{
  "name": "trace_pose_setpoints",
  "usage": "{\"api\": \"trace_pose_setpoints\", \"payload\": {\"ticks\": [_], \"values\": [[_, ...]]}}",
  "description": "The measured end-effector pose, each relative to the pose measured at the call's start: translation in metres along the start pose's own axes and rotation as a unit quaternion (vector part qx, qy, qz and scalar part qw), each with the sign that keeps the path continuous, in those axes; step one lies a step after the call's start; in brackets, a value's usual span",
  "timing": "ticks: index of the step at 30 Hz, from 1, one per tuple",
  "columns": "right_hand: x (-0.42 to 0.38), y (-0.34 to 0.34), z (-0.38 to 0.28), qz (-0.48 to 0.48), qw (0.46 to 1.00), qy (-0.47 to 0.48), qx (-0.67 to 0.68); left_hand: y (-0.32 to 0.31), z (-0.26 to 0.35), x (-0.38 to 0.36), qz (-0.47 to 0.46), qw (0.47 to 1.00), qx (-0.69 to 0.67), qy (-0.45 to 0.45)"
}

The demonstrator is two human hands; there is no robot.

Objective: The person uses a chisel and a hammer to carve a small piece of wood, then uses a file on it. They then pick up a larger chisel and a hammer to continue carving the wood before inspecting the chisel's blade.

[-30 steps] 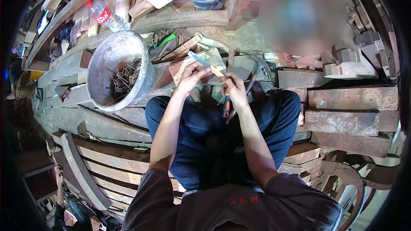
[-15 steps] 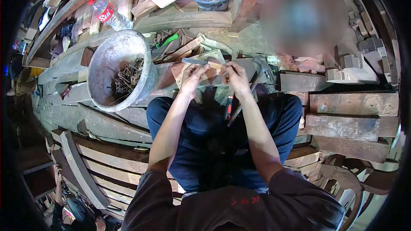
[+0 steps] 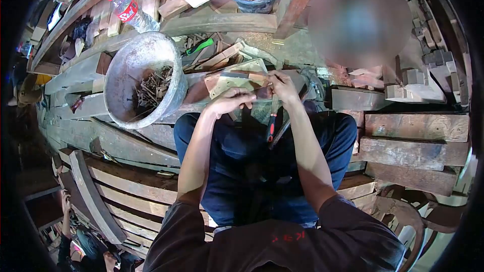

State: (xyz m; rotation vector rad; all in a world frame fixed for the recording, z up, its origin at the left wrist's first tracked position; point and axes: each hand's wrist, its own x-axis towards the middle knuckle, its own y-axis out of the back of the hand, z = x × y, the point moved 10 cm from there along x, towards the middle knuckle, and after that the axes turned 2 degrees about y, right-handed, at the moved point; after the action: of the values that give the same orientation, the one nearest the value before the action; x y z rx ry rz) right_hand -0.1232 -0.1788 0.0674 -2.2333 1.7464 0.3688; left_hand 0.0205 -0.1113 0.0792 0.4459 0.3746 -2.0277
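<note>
My left hand is closed, its fingers curled and their tips at the near end of a small dark brown piece, too blurred to name surely. The piece's other end meets the pinched fingers of my right hand. Just beyond them, a flat strip, grey at the left and reddish brown at the right, lies across a pale board with small holes. A red-and-black-handled tool points toward me below my right hand. Beside it is a hammer, partly hidden, its handle slanting toward my lap.
To the left a whitish bucket holds many small brown sticks. A plastic bottle lies behind it. Beyond are a green-handled tool and a basin of wood pieces. Stacked wooden blocks stand right. Another person's arm shows lower left.
The grey-ended strip, previously between my hands, now lies over the pale board. My left hand has come nearer to me and turned palm-inward; my right hand has shifted slightly right.
</note>
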Motion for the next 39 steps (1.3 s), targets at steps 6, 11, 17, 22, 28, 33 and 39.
{"api": "trace_pose_setpoints", "payload": {"ticks": [6,11,17,22,28,33,39], "values": [[0.014,0.000,0.015,-0.045,0.992,-0.036,-0.108,-0.006,0.002,-0.008,-0.094,0.994,0.023,-0.051],[0.025,-0.001,-0.007,-0.021,0.884,0.068,-0.462,0.049,0.029,-0.013,0.236,0.945,0.184,-0.134],[0.001,-0.036,-0.037,-0.008,0.806,0.231,-0.545,0.062,0.030,-0.009,0.418,0.778,0.447,-0.140],[-0.005,-0.053,-0.031,0.009,0.765,0.279,-0.581,0.056,0.024,-0.002,0.409,0.765,0.486,-0.108],[-0.003,-0.056,-0.022,-0.021,0.745,0.245,-0.620,0.053,0.029,-0.003,0.388,0.782,0.473,-0.123],[-0.024,-0.065,-0.033,-0.097,0.773,0.228,-0.584,0.044,0.041,-0.006,0.348,0.791,0.475,-0.168],[-0.010,-0.052,0.006,-0.130,0.850,0.147,-0.489,0.036,0.068,-0.025,0.378,0.763,0.470,-0.232]]}}
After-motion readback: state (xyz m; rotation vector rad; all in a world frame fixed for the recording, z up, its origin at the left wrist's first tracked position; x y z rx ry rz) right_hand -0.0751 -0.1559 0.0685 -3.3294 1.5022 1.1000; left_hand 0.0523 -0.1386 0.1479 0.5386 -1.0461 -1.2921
